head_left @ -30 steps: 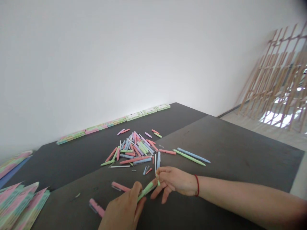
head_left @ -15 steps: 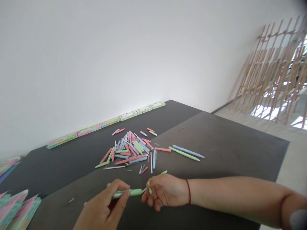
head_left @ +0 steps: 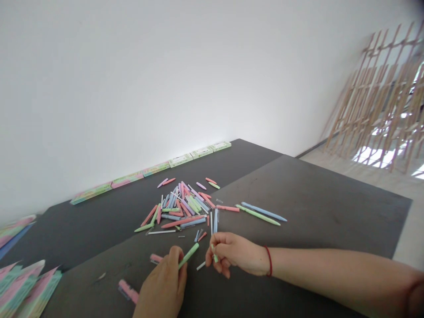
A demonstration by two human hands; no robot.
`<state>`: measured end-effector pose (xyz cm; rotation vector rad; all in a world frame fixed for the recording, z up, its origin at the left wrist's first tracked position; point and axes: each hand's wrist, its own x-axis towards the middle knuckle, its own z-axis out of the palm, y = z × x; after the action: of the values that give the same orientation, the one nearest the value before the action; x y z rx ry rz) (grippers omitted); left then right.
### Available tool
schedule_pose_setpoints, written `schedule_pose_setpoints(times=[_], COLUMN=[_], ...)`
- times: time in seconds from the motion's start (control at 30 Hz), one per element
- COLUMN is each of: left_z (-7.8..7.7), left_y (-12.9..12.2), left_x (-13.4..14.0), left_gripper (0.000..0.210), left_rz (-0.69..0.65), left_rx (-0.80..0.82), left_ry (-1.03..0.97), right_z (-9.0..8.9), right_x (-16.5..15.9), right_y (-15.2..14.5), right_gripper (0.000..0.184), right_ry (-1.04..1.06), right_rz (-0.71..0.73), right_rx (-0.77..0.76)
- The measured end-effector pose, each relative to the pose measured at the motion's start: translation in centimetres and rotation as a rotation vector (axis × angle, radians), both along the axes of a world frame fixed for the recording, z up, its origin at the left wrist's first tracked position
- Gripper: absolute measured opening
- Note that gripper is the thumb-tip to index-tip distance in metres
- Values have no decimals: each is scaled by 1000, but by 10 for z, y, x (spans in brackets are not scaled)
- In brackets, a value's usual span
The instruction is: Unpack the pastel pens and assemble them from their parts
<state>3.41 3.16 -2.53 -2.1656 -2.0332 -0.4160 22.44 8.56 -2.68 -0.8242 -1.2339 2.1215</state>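
Observation:
My left hand pinches a light green pen barrel, its end pointing up and to the right. Across a small gap, my right hand has its fingers closed on a small green pen part. A white refill sticks out below those fingers; whether they grip it is hard to tell. Pink pen pieces with clear clips lie left of my left hand, partly hidden by it. Beyond both hands is a heap of loose pen parts in pink, green, blue, purple and white.
Right of the heap lie a green pen and a blue pen on the dark table. Flat boxes line the wall. Coloured packets sit at the left edge. A wooden rack stands beyond.
My hands have moved apart, and the green barrel has come away from the white refill. My left hand has turned, tilting the barrel upward and uncovering the pink pieces.

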Motion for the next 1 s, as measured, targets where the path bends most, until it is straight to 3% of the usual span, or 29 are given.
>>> schedule_pose_setpoints(times=[0.1, 0.27, 0.37, 0.5, 0.63, 0.83, 1.0], left_z=[-3, 19, 26, 24, 22, 25, 20], left_y=[0, -4, -9, -12, -12, -14, -14], left_x=[5, 8, 12, 15, 15, 19, 18], left_gripper=[19, 24, 31, 21, 14, 17, 18], left_rz=[-64, -375, -499, -518, -465, -344, -349], left_rx=[61, 87, 7, -99, -122, -131, -192], left_ry=[3, -97, -223, -331, -345, -449, -504], right_z=[-1, 1, 3, 6, 9, 13, 11], right_x=[-1, -2, -1, 0, 4, 13, 13], right_y=[-2, -6, -10, -13, -10, -5, -20], right_gripper=[14, 16, 14, 17, 19, 23, 23], right_ry=[23, 112, 77, -15, -40, 30, -169], right_rz=[28, 143, 243, 280, 214, 175, 173], right_rx=[-30, -168, -214, -243, -156, 72, 356])
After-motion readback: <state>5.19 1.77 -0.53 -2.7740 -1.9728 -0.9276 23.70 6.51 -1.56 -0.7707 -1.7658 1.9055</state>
